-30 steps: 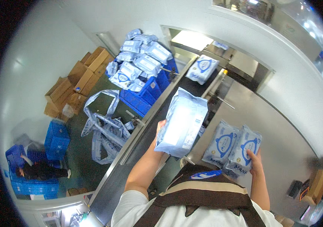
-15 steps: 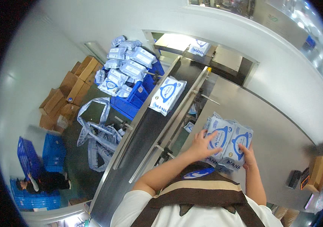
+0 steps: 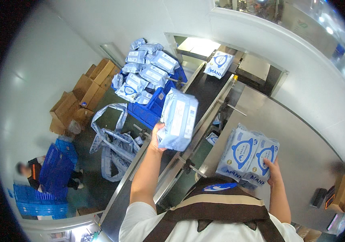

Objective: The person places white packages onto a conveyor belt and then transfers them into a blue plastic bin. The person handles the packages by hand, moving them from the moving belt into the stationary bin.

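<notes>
My left hand (image 3: pixel 156 137) grips the near left edge of a soft white-and-blue wipes pack (image 3: pixel 179 121). That pack is tilted up over the conveyor belt, its pale labelled side toward me. On the steel table, two more wipes packs stand side by side, a left pack (image 3: pixel 237 155) and a right pack (image 3: pixel 266 157). My right hand (image 3: pixel 274 171) clasps the right one at its outer edge, thumb on its face and the other fingers hidden. Another wipes pack (image 3: pixel 219 64) lies on the belt at the wall opening.
The black conveyor belt (image 3: pixel 198 83) runs beside the steel table (image 3: pixel 293 133). Left of it, wipes packs heap over a blue crate (image 3: pixel 140 114), near cardboard boxes (image 3: pixel 87 90) and crumpled film (image 3: pixel 114 151). A person (image 3: pixel 33 171) handles blue crates at far left. An open carton (image 3: pixel 344 187) sits at right.
My left hand has left the table packs and lifted the belt's wipes pack. Another pack has come further through the wall opening. The person at far left has shifted with a crate.
</notes>
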`<state>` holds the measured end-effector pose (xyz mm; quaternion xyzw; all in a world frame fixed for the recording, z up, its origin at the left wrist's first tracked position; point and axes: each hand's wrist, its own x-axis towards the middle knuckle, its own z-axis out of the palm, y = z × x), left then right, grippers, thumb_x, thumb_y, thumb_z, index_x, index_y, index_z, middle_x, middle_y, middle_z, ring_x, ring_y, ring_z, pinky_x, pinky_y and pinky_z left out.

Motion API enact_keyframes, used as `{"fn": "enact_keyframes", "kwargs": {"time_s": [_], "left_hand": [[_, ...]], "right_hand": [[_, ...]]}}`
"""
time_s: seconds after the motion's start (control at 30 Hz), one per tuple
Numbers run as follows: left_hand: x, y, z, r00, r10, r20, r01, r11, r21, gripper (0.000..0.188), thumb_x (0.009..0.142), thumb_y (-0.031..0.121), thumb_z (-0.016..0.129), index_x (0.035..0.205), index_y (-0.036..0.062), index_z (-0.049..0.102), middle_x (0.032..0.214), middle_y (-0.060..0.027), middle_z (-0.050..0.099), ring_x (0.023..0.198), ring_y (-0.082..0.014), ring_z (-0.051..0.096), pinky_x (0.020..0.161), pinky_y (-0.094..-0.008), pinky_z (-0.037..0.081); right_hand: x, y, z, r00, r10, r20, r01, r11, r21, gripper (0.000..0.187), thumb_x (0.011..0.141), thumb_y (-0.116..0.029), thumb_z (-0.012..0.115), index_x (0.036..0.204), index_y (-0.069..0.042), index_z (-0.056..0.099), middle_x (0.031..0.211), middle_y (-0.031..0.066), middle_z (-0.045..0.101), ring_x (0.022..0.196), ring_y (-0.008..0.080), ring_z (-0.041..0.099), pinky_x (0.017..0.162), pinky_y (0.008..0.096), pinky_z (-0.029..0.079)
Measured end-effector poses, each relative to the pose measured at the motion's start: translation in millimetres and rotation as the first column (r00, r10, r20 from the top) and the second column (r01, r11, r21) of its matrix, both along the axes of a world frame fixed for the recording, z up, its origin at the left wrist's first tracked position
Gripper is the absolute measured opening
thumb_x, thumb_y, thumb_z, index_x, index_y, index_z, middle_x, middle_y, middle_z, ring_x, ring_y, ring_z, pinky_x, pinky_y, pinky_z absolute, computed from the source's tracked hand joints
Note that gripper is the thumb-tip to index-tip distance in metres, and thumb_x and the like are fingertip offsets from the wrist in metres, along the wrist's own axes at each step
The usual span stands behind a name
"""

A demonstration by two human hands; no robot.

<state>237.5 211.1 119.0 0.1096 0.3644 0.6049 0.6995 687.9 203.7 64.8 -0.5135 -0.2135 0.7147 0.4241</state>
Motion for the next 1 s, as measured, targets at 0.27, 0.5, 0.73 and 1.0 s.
{"fn": "enact_keyframes", "kwargs": {"time_s": [0.27,0.5,0.73,1.0], "left_hand": [[144,50,54,0.667,-0.572,-0.477,0.713,0.675,0.189,0.090,0.053,0.025,0.072,0.131,-0.0023,0.037,0.123,-0.0183,0.050,0.114,-0.0278,0.049,0.097,-0.0375,0.039],[185,49,3,0.704,-0.698,0.129,0.706,0.707,-0.030,0.066,0.072,0.020,0.062,0.126,-0.0083,0.038,0.118,-0.0214,0.053,0.104,-0.0299,0.057,0.093,-0.0399,0.044],[159,42,-1,0.752,-0.551,0.363,0.607,0.793,-0.053,0.055,0.079,0.021,0.053,0.124,-0.0082,0.041,0.117,-0.0266,0.052,0.103,-0.0342,0.057,0.092,-0.0452,0.045],[131,32,22,0.273,0.000,-0.962,0.385,0.916,0.109,0.038,0.082,0.035,0.062,0.098,0.0010,0.062,0.086,-0.0125,0.063,0.082,-0.0207,0.061,0.074,-0.0320,0.049]], "right_hand": [[9,7,-4,0.977,0.021,-0.212,-0.026,0.999,-0.021,0.067,0.087,-0.055,0.043,0.132,-0.005,0.034,0.126,0.0143,0.048,0.112,0.0261,0.051,0.094,0.0403,0.043],[8,8,9,0.985,0.042,-0.167,-0.051,0.997,-0.050,0.073,0.087,-0.056,0.041,0.137,-0.005,0.026,0.135,0.0125,0.039,0.122,0.0261,0.040,0.099,0.0387,0.036],[-8,22,23,0.986,-0.112,0.123,0.028,0.842,0.539,0.083,0.083,-0.046,0.053,0.142,-0.008,0.010,0.139,0.0180,0.031,0.124,0.0301,0.037,0.103,0.0390,0.029],[-37,23,92,0.977,0.055,-0.206,-0.045,0.998,0.054,0.073,0.071,-0.037,0.068,0.126,0.000,0.038,0.116,0.0177,0.051,0.104,0.0304,0.052,0.091,0.0425,0.043]]}}
